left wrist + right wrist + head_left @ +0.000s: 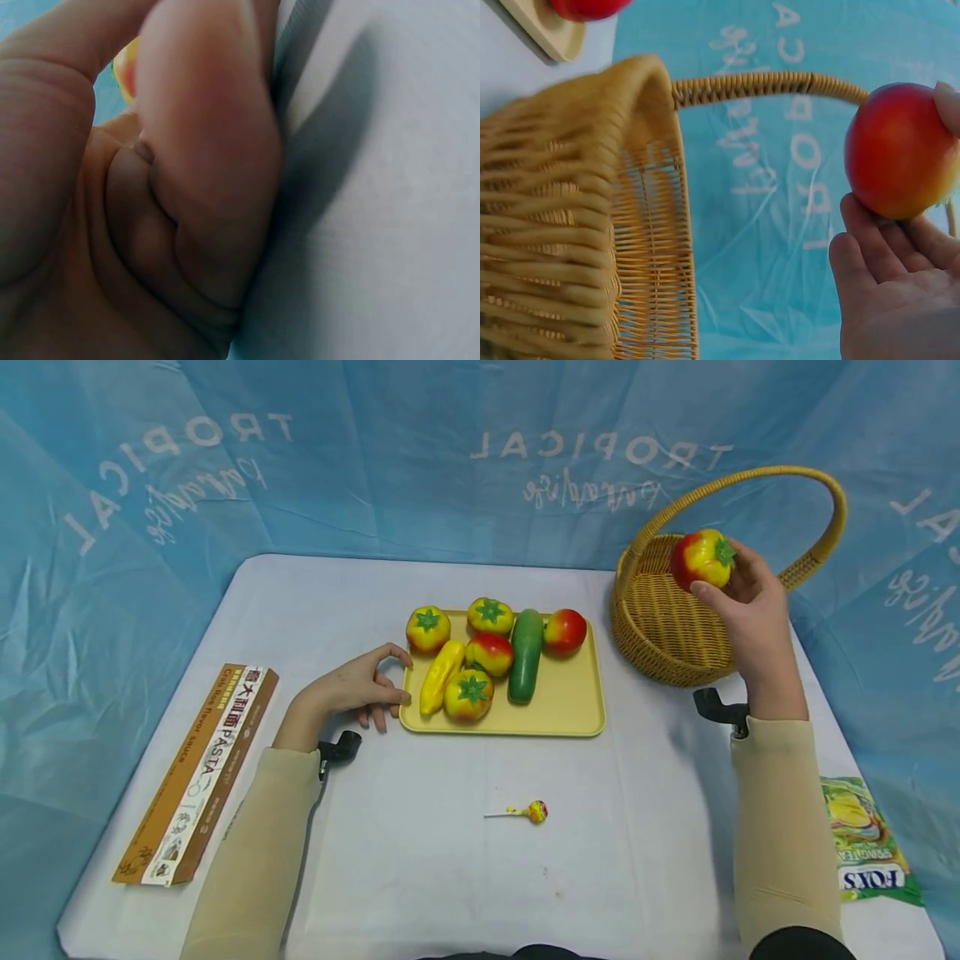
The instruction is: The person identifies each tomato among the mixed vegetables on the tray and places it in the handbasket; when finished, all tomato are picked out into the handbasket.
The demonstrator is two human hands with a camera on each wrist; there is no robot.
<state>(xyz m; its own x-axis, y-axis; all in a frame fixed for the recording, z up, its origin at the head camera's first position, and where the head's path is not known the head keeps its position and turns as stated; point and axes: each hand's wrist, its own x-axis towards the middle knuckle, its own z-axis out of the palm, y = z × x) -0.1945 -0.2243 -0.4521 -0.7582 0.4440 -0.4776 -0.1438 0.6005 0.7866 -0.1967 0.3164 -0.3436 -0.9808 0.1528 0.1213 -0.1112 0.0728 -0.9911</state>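
My right hand (753, 610) holds a red-and-yellow toy fruit with a green leafy cap (702, 560) above the wicker basket (667, 635), thumb on one side and fingers on the other. In the right wrist view the fruit (900, 150) shows its red side, beside the basket's handle (765, 84). At the left edge of the yellow tray (555, 710), my left hand (352, 687) rests with bent fingers, its fingertips right at the rim. The tray carries a banana (442, 677), a cucumber (527, 656) and several more red-and-yellow fruits (468, 695).
A pasta box (197, 777) lies slanted at the table's left. In front of the tray is a lollipop (536, 812). A green snack packet (866, 839) lies at the right edge, partly behind my right sleeve. Blue printed sheeting (450, 460) hangs around the table.
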